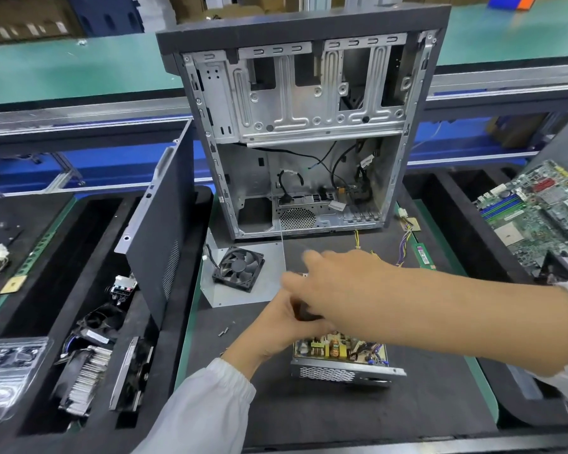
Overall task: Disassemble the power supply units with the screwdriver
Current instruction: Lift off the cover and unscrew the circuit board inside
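Crowding power supply unit [341, 355]: both hands

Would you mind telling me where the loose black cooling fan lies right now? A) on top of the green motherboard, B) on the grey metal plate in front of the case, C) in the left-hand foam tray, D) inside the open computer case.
B: the cooling fan lies flat on the grey metal plate, just in front of the open computer case and to the left of both hands.
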The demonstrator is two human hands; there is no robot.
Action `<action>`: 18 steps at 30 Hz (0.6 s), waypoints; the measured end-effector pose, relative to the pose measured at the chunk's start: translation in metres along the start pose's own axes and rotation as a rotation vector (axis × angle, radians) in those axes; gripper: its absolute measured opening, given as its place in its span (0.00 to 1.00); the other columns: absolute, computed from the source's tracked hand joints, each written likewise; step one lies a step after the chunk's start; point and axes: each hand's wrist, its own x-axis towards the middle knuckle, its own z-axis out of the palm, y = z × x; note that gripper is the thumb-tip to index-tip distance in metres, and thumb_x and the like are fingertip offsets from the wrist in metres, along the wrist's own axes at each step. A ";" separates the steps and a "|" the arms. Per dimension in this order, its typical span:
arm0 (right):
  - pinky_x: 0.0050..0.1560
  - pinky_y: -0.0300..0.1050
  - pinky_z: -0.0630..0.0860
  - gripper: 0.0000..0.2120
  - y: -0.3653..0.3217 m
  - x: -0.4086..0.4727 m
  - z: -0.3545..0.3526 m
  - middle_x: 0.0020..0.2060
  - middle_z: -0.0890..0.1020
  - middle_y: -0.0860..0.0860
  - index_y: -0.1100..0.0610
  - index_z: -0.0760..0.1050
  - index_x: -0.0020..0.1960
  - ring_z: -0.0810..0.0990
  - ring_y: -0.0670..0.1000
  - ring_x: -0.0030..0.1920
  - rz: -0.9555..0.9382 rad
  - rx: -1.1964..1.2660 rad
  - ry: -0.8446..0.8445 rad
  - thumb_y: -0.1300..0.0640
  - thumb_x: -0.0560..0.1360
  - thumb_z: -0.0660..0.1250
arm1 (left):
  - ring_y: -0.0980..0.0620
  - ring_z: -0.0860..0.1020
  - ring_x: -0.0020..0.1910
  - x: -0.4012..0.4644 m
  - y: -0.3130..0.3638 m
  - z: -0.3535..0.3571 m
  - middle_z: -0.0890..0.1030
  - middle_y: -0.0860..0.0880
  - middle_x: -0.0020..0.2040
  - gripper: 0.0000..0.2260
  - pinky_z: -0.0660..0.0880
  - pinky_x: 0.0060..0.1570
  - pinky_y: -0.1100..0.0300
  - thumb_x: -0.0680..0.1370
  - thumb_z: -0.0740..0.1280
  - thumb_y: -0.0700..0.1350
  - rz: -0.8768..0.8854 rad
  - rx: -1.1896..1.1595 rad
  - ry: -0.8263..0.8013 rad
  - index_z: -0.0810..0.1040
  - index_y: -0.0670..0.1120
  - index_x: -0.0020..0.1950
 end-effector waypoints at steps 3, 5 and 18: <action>0.29 0.43 0.60 0.23 0.007 -0.007 -0.005 0.53 0.64 0.52 0.49 0.60 0.63 0.69 0.54 0.47 -0.123 0.170 -0.013 0.50 0.74 0.68 | 0.65 0.81 0.46 0.001 -0.004 0.000 0.84 0.58 0.46 0.20 0.76 0.45 0.68 0.64 0.76 0.40 -0.028 0.010 0.025 0.75 0.53 0.53; 0.28 0.43 0.61 0.24 0.003 -0.001 -0.004 0.45 0.66 0.53 0.53 0.61 0.62 0.74 0.56 0.44 0.018 0.111 0.039 0.44 0.74 0.67 | 0.57 0.81 0.46 0.002 -0.001 0.002 0.84 0.52 0.45 0.14 0.76 0.46 0.61 0.65 0.75 0.44 -0.003 0.019 0.014 0.80 0.53 0.49; 0.30 0.44 0.65 0.19 0.000 0.005 -0.008 0.39 0.69 0.53 0.55 0.67 0.60 0.77 0.57 0.45 0.069 -0.043 0.077 0.42 0.78 0.61 | 0.56 0.80 0.42 0.000 -0.001 -0.003 0.82 0.51 0.39 0.11 0.77 0.45 0.60 0.70 0.73 0.38 0.024 -0.033 -0.037 0.84 0.55 0.42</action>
